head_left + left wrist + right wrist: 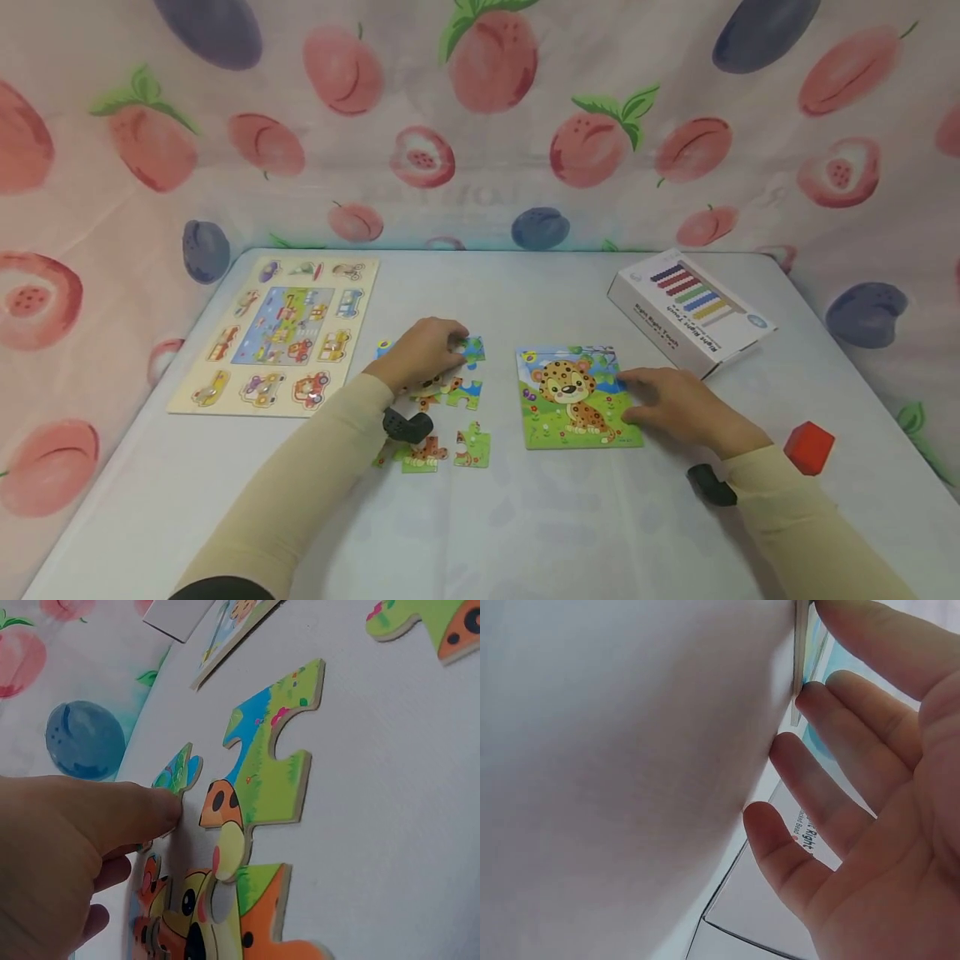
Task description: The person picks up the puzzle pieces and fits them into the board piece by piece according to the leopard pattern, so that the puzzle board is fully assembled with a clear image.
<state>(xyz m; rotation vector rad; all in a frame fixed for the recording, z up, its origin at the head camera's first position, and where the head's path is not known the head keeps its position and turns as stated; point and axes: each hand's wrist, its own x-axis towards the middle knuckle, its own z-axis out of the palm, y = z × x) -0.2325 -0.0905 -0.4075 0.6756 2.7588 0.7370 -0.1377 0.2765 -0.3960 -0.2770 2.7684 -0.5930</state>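
My left hand (422,353) pinches a blue-and-green puzzle piece (474,348) at its left side, with thumb and fingertips right at its edges. Beneath and around this hand lie several loose pieces, including a blue-green one (467,392), a green corner piece (474,447) and one with orange spotted fur (426,454). The hand and wrist hide part of them. To their right lies a square leopard picture board (577,400). My right hand (670,403) rests at the board's right edge, thumb and fingertips touching it, the fingers spread and loosely extended in the right wrist view.
A wooden vehicle peg board (281,333) lies at the back left. A white box (690,312) printed with coloured bars stands at the back right, beyond my right hand. A red block (809,448) sits beside my right wrist. A fruit-patterned curtain (480,183) hangs behind the table.
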